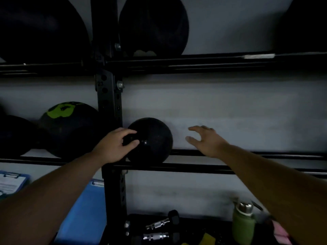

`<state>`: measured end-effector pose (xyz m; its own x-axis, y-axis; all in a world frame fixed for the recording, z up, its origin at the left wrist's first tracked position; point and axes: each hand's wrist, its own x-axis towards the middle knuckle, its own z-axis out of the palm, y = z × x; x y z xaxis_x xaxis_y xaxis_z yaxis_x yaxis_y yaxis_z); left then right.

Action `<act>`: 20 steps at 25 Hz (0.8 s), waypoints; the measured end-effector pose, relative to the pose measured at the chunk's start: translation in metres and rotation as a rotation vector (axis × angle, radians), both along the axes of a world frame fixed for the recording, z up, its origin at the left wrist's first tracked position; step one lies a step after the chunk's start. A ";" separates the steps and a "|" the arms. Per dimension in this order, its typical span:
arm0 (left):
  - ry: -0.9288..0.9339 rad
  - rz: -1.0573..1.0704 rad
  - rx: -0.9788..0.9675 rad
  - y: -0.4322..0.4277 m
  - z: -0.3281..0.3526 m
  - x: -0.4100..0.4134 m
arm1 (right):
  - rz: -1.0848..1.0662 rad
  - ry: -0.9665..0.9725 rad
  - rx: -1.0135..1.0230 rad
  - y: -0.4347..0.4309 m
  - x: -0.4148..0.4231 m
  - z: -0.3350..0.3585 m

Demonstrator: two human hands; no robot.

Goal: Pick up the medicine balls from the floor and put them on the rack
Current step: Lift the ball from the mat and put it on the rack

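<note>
A small black medicine ball (154,138) rests on the two rails of the black rack's middle shelf (203,167), just right of the upright post (110,110). My left hand (115,147) lies against the ball's left front, fingers curled on it. A short way right of the ball hovers my right hand (205,140), fingers spread and empty. To the left of the post on the same shelf sit a black ball with a green mark (69,128) and another black ball (16,135). Large black balls (154,27) fill the shelf above.
Blue clipboards (85,214) lean at the lower left. Below the shelf lie dumbbells (159,227), a green bottle (243,225) and pink and yellow items. The grey wall stands behind the rack. The middle shelf runs on to the right of my right hand.
</note>
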<state>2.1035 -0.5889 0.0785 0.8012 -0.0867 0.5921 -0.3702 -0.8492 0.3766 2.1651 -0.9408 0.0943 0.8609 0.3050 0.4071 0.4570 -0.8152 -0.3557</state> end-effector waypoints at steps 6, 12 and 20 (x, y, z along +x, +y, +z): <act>0.026 -0.023 0.010 -0.078 0.008 -0.123 | -0.190 -0.003 -0.078 -0.168 -0.161 0.008; 0.008 -0.194 0.107 -0.203 -0.004 -0.206 | -0.366 0.046 0.016 -0.292 -0.312 -0.011; 0.062 -0.463 0.186 -0.279 -0.011 -0.301 | -0.606 0.001 0.201 -0.320 -0.514 -0.034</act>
<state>1.8023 -0.8680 0.0671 0.6871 -0.5407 0.4854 -0.7055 -0.6562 0.2677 1.6509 -1.2608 0.0603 0.8569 -0.3188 0.4050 -0.0649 -0.8463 -0.5288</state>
